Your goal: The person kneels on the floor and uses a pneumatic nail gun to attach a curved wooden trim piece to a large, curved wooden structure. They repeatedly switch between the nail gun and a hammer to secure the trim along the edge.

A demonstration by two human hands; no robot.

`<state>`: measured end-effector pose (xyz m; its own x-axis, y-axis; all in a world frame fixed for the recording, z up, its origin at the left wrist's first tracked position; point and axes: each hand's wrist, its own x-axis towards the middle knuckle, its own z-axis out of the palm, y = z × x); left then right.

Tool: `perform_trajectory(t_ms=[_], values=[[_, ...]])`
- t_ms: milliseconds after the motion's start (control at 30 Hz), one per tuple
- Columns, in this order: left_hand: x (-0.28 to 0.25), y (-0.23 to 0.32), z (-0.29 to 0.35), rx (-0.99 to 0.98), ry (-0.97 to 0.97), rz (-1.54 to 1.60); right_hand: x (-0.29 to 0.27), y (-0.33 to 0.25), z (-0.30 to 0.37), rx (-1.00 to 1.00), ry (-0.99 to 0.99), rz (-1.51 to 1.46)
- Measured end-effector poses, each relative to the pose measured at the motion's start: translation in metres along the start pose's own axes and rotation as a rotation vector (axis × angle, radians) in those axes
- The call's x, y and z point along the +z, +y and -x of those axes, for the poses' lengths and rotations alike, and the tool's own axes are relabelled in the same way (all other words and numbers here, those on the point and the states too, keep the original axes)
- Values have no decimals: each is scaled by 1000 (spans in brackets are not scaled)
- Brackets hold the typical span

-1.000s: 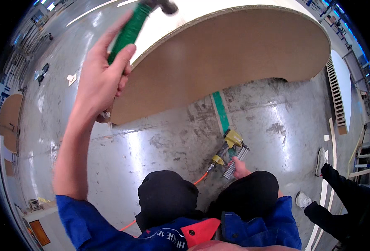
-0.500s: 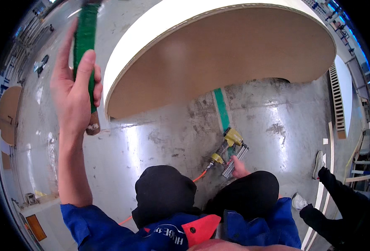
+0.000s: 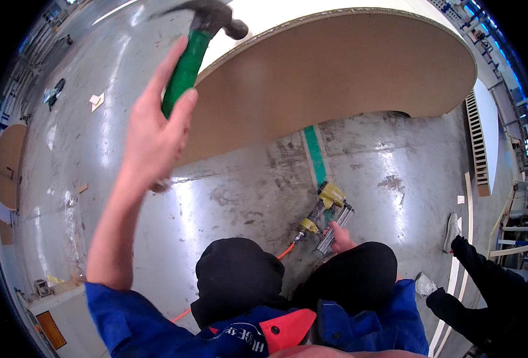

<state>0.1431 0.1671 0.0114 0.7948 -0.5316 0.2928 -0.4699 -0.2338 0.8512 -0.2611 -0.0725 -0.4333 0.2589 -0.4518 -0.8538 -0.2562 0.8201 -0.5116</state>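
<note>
from my remote station i see the left hand (image 3: 156, 137) raised, fingers clamped around the green handle of a claw hammer (image 3: 197, 45), index finger extended along it. the hammer head is held up before the curved panel (image 3: 335, 71); i cannot tell whether they touch. the right hand (image 3: 341, 238) is at the nail gun (image 3: 332, 194), which has an orange hose (image 3: 286, 251); i cannot tell whether its fingers grip.

The hammer claw (image 3: 184, 7) is blurred (the white surface (image 3: 288, 13) cut off).
</note>
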Motion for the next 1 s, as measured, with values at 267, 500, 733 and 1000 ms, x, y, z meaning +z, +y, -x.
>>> perform_trajectory(t_ms=[267,500,733,1000], values=[[-9,18,-8,-24,7,9,17,0,4,43,-29,-77],[2,37,-33,164,35,-4,0,8,-5,-3,12,-74],[46,-28,14,21,-73,66,-1,-39,-9,-87,-19,-115],[115,-216,246,-979,-177,-51,49,-44,-4,-35,22,-120]])
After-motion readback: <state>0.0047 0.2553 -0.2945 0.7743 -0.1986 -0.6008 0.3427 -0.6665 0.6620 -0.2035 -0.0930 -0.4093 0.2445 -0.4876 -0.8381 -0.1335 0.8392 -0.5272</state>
